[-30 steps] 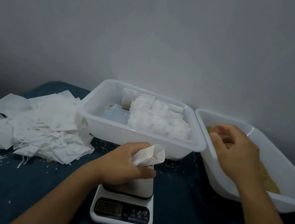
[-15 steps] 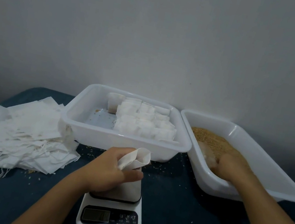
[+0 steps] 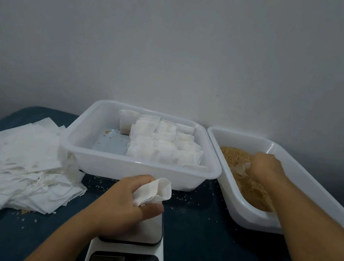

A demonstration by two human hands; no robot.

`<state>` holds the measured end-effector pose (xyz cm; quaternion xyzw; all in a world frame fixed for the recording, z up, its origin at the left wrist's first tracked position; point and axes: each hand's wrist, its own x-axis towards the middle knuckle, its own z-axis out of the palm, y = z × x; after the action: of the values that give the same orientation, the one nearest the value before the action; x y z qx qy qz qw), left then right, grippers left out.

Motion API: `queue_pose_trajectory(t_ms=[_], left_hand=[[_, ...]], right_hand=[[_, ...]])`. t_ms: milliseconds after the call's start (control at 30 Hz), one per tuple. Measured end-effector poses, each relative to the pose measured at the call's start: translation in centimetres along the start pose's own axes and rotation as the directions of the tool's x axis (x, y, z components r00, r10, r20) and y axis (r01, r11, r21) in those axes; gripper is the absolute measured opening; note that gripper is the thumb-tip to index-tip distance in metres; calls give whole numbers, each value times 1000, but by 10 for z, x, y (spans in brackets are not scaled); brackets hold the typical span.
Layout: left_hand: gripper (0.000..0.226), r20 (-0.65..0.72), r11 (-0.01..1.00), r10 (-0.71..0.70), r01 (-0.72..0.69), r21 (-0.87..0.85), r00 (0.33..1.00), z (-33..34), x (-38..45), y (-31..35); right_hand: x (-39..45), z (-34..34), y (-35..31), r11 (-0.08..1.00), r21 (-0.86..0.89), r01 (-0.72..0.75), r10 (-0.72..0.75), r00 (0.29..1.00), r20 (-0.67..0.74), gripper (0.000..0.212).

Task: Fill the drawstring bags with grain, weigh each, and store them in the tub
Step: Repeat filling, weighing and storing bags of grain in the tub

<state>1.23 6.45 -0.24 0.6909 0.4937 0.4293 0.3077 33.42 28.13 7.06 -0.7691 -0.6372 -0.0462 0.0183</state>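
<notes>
A: Left hand is over the scale, fingers curled round a bag, mouth gaping up and toward the right hand.

B: And the right hand is down in the grain, inside the tray on its own side. Fingers bent around something pale, a scoop maybe; I cannot tell what, or how firmly.

A: That bag looks limp and featherlight, thin soft cloth. I'd hold it just below the rim, as the left hand does, so the mouth stays wide.

B: Once loaded it should sag, so support it underneath. Grain runs loose; some already lies scattered on the cloth near the left hand.

A: Beyond the left hand sits the tub, filled bags packed toward the right-hand side.

B: Outside the left hand, a heap of empties, strings trailing.
</notes>
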Motion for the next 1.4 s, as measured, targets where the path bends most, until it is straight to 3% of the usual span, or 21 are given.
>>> queue_pose_trajectory(t_ms=[133,367,567,633,767,833,900,1033,1233,1300,1400], left_hand=[[18,-10,1000,2,-2,-17,1000,0,0,-2],[21,-45,1000,-13,12,-13,999,1,1,-4],[20,-86,999,-28,26,-18,996,-1,1,0],[16,-113,999,-42,41,-13,993,-2,1,1],[17,-182,997,-76,71,-33,980,-3,3,0],[18,-187,993,-109,97,-73,976,-4,4,-3],[21,-184,989,-124,106,-105,975,-5,4,-6],[23,-198,985,-136,111,-132,971,-6,4,-8],[24,-236,980,-176,146,-139,956,-11,7,-14],[23,-243,977,-192,162,-137,951,-11,8,-16],[17,-243,974,-213,187,-125,946,-10,8,-17]], right_hand=[[9,17,-20,992,123,-6,9,1000,-21,26],[15,27,-17,937,347,-26,-19,992,124,35],[8,23,-2,857,495,-142,97,988,116,42],[1,19,1,820,555,-139,104,990,94,47],[-16,14,8,670,735,-106,137,990,17,30],[-27,12,10,568,819,-80,149,989,-7,28],[-42,11,10,541,840,-28,146,988,-60,30],[-74,9,4,498,860,115,92,979,-184,31],[-119,-15,-9,368,903,224,-23,972,-232,18],[-132,-25,-12,350,905,240,-93,971,-222,9],[-148,-34,-14,349,901,259,-277,946,-165,17]])
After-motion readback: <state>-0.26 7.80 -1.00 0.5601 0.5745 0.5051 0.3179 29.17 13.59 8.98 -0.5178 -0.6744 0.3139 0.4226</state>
